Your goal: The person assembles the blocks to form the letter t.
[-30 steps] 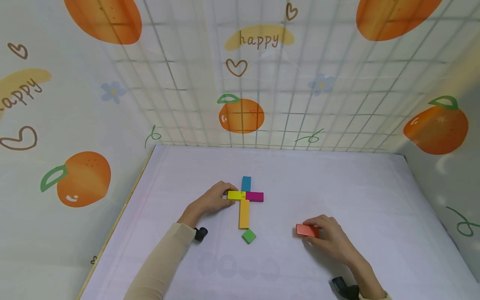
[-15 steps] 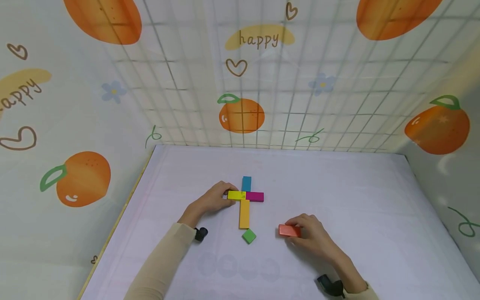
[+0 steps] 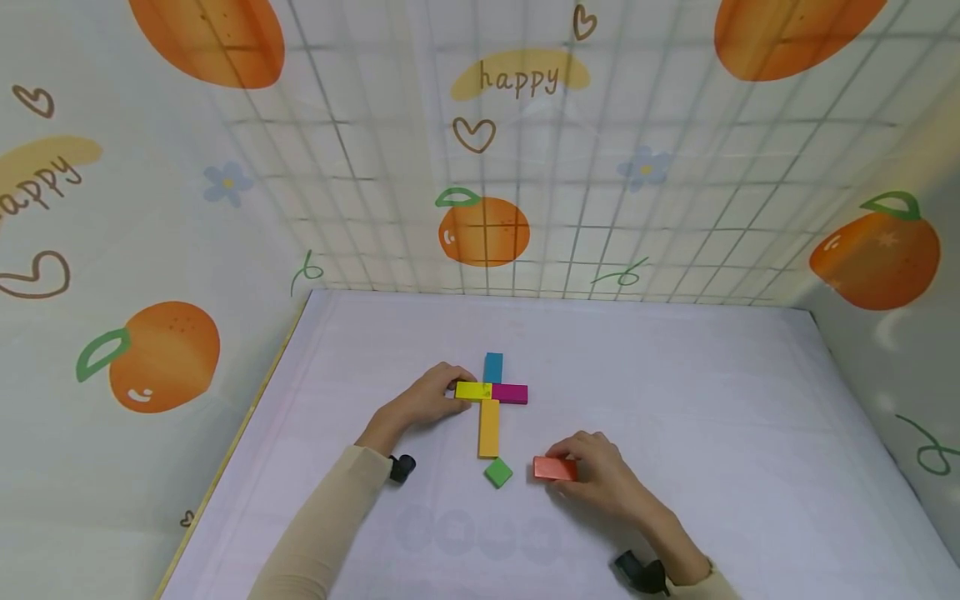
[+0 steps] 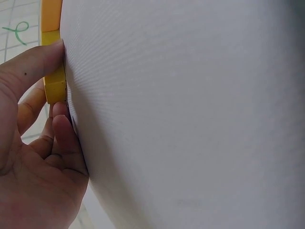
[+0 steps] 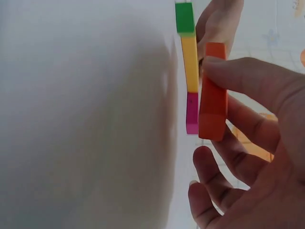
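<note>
My left hand (image 3: 431, 394) pinches the outer end of a yellow block (image 3: 472, 391) between thumb and fingers, the block lying on the table. Touching its right end is a magenta block (image 3: 511, 394); a blue block (image 3: 493, 367) lies behind and an orange-yellow block (image 3: 489, 428) in front, together forming a cross. A green block (image 3: 498, 472), turned cornerwise, lies at the near end of the orange-yellow one. To the right, my right hand (image 3: 600, 471) grips a red block (image 3: 554, 468) by its right part. In the right wrist view that red block (image 5: 213, 95) appears raised off the surface.
The white tabletop (image 3: 712, 392) stretches around the blocks. Printed cloth walls with oranges (image 3: 483, 232) rise at the back and both sides. Black wrist cameras sit below each hand, the left one (image 3: 402, 468) and the right one (image 3: 641, 573).
My right hand has moved left with the red block, bringing it nearer the green block. The left hand and the blocks of the cross have stayed in place.
</note>
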`<state>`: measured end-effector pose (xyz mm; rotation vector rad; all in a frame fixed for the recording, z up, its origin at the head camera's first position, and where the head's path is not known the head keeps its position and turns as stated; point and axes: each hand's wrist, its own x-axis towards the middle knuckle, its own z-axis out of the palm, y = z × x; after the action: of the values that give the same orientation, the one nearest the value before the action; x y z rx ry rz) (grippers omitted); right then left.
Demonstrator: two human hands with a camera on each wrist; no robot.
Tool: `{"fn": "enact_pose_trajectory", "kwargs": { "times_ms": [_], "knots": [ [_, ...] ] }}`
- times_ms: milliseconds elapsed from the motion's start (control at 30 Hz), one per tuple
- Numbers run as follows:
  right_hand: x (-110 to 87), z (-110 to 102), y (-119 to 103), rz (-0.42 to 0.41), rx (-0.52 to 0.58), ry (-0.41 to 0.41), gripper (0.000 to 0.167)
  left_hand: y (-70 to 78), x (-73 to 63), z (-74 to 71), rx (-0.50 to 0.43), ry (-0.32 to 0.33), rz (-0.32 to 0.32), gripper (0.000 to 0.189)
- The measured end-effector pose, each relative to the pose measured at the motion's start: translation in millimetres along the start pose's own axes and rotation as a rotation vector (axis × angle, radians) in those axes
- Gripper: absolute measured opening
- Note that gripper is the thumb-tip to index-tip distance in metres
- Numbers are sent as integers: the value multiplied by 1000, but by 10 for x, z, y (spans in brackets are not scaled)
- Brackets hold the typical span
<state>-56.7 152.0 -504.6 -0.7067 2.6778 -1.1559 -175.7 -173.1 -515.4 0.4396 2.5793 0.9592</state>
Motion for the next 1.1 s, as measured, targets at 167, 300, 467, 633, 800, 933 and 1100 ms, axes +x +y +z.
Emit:
{"fn": "enact_pose_trajectory", "kwargs": {
  "times_ms": [167,300,467,633,800,933,1100],
  "knots": [
    [20,67,-58,-17,2,-36,37,1,0,5,0,-3,-6,33],
    [37,100,-93,-30,-7,-55,37,6,1,7,2,-4,-11,33],
    [33,131,-104,-52,-10,-67,37,7,5,9,0,-4,-14,32],
    [31,170,-104,-53,-25,-87,36,5,6,6,-6,-5,-20,32],
    [40,194,-117,-41,-44,-98,36,13,5,-8,0,-7,-17,32],
    [47,208,-124,-44,-67,-102,36,16,11,-15,6,-10,-3,33],
    [48,216,-129,-53,-88,-108,36,13,13,-9,16,-12,1,33]
  ]
}}
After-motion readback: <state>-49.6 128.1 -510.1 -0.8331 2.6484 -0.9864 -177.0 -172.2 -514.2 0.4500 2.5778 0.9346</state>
